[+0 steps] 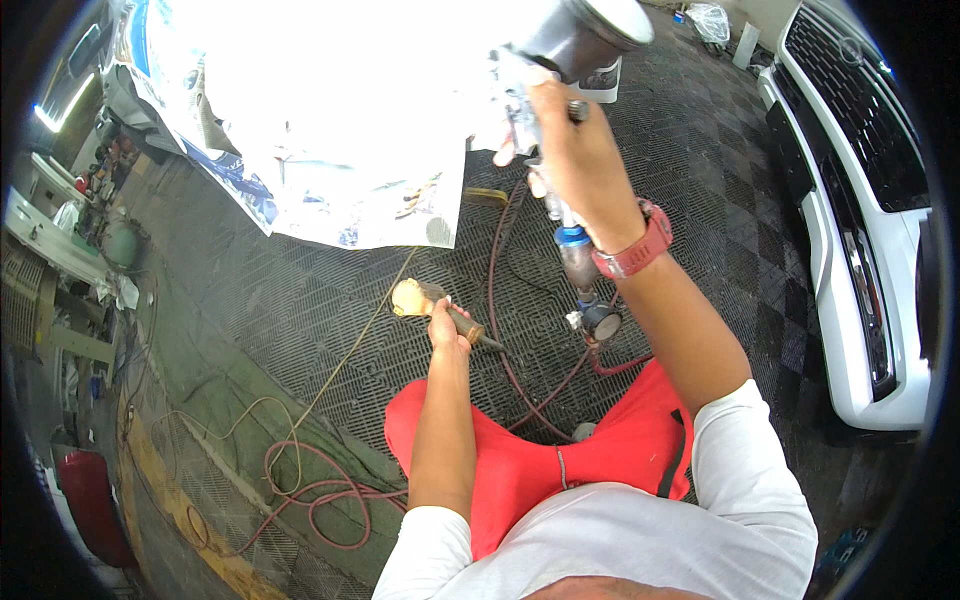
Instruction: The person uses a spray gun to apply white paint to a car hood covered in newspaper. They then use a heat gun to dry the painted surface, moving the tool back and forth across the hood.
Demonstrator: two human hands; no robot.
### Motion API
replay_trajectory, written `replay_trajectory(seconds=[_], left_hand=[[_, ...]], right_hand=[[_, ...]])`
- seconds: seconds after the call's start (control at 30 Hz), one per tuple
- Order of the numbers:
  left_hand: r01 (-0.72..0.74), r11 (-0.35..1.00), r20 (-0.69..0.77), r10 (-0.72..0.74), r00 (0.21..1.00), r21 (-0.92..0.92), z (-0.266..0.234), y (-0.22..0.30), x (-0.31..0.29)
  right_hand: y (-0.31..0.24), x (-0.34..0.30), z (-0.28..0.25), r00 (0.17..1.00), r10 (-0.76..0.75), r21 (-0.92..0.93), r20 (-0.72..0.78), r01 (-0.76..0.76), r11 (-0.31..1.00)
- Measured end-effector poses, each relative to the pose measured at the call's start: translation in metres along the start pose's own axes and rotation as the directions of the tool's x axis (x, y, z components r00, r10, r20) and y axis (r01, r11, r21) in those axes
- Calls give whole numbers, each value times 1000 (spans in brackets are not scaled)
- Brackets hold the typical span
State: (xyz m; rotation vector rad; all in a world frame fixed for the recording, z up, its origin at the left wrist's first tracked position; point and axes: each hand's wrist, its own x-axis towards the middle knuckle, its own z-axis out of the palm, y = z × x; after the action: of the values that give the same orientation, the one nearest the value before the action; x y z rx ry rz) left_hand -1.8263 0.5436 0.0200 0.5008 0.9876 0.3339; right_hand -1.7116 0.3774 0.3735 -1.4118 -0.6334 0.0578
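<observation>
My right hand [585, 160], raised at the upper middle with a red watch on its wrist, is wrapped round a silver spray gun [518, 95]. A dark cup [580, 40] with a pale lid tops the gun. Below its handle hang a blue-ringed filter [576, 255] and a round gauge [602, 322], joined to a red hose. My left hand [447, 328], lower and in front of my knees, is closed round a brown-handled corded tool with a rounded yellowish head [411, 298]; its exact kind is unclear. Newspaper sheets [395, 200] hang beyond both hands, with a glaring white area above them.
A white car front [850, 330] with a black grille stands at the right. Red hose [340, 490] loops over green cloth [235, 390] at lower left, beside a thin yellowish cord. Dark ribbed mats [540, 370] cover the floor. Shelves and a greenish tank [120, 242] line the left.
</observation>
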Motion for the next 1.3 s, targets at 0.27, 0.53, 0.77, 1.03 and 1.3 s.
replay_trajectory(seconds=[0.27,0.53,0.77,1.03,1.3], left_hand=[[3,1000,-11,-3,1000,7,4,0,-4],[11,1000,-13,-11,1000,-12,11,-6,-5],[23,1000,8,-23,1000,-14,16,-7,-12],[10,1000,-10,-10,1000,-27,11,-8,-7],[-12,1000,-10,12,1000,-15,7,-3,-10]], right_hand=[[-8,27,-10,1000,5,43,-12,-4,999],[-17,48,-96,990,45,-113,-131,-60,992],[-15,70,-117,975,-21,-197,-222,-24,980],[-12,68,-44,994,-27,-56,-108,21,998],[-23,54,33,996,-69,-10,48,69,998]])
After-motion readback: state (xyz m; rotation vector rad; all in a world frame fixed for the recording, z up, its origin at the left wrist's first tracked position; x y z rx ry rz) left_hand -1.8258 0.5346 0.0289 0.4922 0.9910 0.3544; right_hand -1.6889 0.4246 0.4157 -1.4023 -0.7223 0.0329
